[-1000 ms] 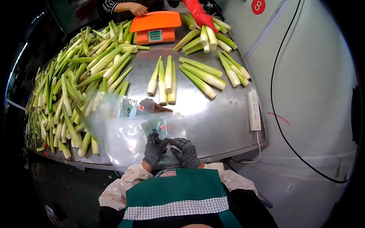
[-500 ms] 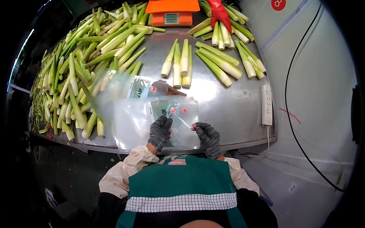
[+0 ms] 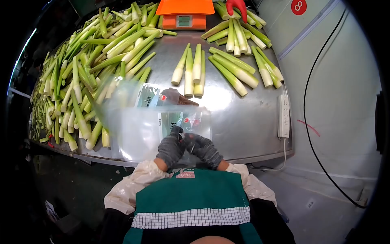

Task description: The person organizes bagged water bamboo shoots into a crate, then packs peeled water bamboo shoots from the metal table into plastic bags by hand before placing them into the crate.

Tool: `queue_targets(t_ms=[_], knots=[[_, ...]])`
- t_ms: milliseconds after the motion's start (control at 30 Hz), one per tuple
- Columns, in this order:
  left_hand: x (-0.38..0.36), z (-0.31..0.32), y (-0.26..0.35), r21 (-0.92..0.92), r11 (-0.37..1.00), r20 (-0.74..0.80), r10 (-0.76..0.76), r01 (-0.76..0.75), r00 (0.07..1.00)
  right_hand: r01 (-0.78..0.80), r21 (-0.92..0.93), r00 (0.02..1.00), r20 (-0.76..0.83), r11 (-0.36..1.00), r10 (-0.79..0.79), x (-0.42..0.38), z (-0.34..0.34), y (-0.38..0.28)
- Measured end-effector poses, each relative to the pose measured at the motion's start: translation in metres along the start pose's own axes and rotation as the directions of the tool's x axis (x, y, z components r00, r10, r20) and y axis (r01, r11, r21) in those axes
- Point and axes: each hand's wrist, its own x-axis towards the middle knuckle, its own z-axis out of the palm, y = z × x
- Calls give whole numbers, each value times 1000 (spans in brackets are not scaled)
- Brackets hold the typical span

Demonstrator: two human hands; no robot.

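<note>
Dozens of green-and-white trimmed stalks (image 3: 81, 69) heap across the left of the steel table (image 3: 243, 122). At its near edge, the grey-gloved left hand (image 3: 170, 147) and grey-gloved right hand (image 3: 204, 149) meet, both pinching a clear printed plastic bag (image 3: 162, 126) lying flat on the table. A white power strip (image 3: 283, 116) sits far right.

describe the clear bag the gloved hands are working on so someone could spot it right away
On the steel table, look at the near edge, just right of the big heap of green stalks. The clear plastic bag lies there with the left hand and right hand, both in grey gloves, pinching its near edge. Unlike the printed bags behind it, hands grip it.
</note>
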Motion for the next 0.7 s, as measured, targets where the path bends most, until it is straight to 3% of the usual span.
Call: queue_targets(t_ms=[33,67,100,167,200,233,300,333,367,433,500,533,567,600,633,667,700], knots=[[-13,-4,17,71,995,-15,78,-77,997,1,-8,1000,1,1000,-1,4,2,-9],[-21,-5,26,143,979,-26,152,-147,988,-124,-178,992,-2,976,126,7,4,-22],[-24,-1,25,139,980,-34,150,-144,988,-241,-340,968,-23,909,248,11,9,-37],[-26,4,21,44,985,-92,169,-165,981,-276,-379,958,-31,883,286,17,14,-43],[-26,3,20,-383,915,-76,107,-128,991,-49,-410,998,5,911,56,18,14,-37],[-27,-2,19,-385,914,-83,105,-129,991,177,-431,984,46,885,-175,20,12,-34],[-32,-16,17,-334,942,-34,1,-12,999,179,-349,984,85,920,-159,23,7,-36],[-34,-12,8,-336,936,-114,72,-107,991,57,-275,992,124,960,-23,24,5,-37],[-37,-14,6,-341,934,-117,70,-106,991,-74,-205,979,172,976,110,25,2,-38],[-43,-24,9,-143,990,-181,-25,-1,983,-84,-200,967,219,976,128,26,-10,-56],[-43,-34,2,62,985,-359,174,-163,917,-2,-310,783,591,951,194,37,-36,-99],[-44,-39,-4,61,977,-418,211,-205,884,-232,-238,779,535,943,327,43,-48,-125],[-46,-46,-3,41,981,-459,185,-187,869,-226,85,889,425,970,170,55,-65,-123],[-48,-53,-7,38,982,-480,181,-185,858,-120,-58,965,227,991,130,77,-85,-132],[-49,-58,-9,37,982,-501,177,-184,847,-77,44,997,24,996,76,102,-103,-131],[-50,-64,-3,33,982,-506,177,-185,844,-185,-222,963,-235,957,132,132,-107,-148],[-52,-71,4,90,987,-479,158,-131,863,-247,-309,932,-336,918,138,162,-112,-154]])
